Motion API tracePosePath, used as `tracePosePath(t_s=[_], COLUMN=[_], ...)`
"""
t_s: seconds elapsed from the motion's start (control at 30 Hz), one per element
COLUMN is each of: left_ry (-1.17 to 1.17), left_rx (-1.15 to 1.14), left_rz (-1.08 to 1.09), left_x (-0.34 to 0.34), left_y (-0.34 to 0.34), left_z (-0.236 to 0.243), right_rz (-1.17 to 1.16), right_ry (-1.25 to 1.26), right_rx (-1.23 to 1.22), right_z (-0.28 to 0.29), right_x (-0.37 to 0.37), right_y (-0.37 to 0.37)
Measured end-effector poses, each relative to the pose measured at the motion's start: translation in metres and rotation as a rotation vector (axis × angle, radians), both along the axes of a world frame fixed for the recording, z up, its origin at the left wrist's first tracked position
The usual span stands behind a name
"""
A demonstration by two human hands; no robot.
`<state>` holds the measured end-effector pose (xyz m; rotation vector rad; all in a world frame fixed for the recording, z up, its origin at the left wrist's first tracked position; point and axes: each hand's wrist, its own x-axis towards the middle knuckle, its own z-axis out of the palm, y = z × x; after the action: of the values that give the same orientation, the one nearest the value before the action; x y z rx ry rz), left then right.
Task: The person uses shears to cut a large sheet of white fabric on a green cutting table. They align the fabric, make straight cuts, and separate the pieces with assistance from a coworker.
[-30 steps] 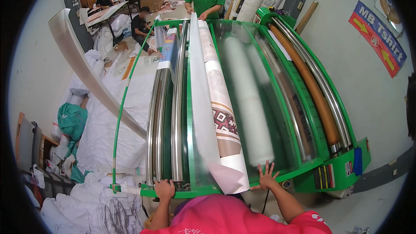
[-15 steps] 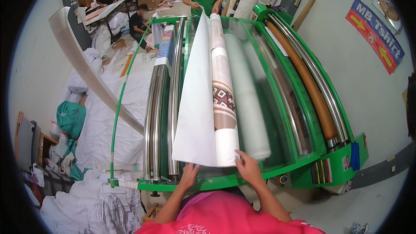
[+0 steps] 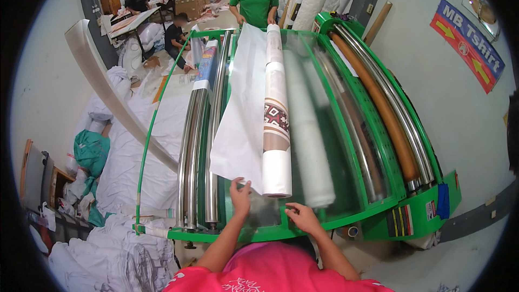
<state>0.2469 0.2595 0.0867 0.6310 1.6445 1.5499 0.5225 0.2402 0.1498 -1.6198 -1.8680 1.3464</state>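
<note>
Two bare hands are seen in the head view, the left hand point(image 3: 241, 200) and the right hand point(image 3: 304, 219), both close to the near end of a printed roll point(image 3: 276, 113). This roll lies lengthwise over the middle of a green machine point(image 3: 181, 233), between metal rollers point(image 3: 187, 157) and a pale, cloudy roll point(image 3: 309, 146). Its loose white sheet point(image 3: 243, 113) is spread to the left.

Half a second ago, the right fingers were at the roll's near end; now the right hand is apart from it, with its fingers bent and holding nothing. The near end also lies farther from the machine's front edge. From this I judge that the roll's near end is no longer steered by this person.

The left fingers are at the sheet's lower edge; whether this grip pinches the paper, I cannot tell. At the far end stands a co-worker in green point(image 3: 257, 1), with both hands near the roll and the sheet.
</note>
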Motion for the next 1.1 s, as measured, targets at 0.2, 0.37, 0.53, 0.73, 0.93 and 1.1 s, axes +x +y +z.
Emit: tracePosePath(t_s=[0.2, 0.37, 0.53, 0.73, 0.93, 1.1], left_ry=[0.278, 0.461, 0.668, 0.491, 0.443, 0.328], left_rx=[-0.063, 0.079, 0.128, 0.245, 0.154, 0.214], left_rz=[0.198, 0.024, -0.1, -0.011, 0.323, 0.43], left_x=[-0.006, 0.037, 0.086, 0.122, 0.085, 0.048], left_y=[0.01, 0.01, 0.031, 0.052, 0.042, 0.048], left_z=[0.004, 0.051, 0.085, 0.101, 0.108, 0.109], right_rz=[0.044, 0.103, 0.116, 0.287, 0.042, -0.276], right_ry=[0.108, 0.18, 0.259, 0.431, 0.801, 1.298], right_rx=[-0.075, -0.179, -0.292, -0.646, -1.044, -1.345], right_z=[-0.014, -0.039, -0.053, -0.071, -0.055, -0.105], right_x=[0.03, 0.07, 0.094, 0.102, 0.073, 0.062], right_y=[0.016, 0.032, 0.055, 0.082, 0.078, 0.094])
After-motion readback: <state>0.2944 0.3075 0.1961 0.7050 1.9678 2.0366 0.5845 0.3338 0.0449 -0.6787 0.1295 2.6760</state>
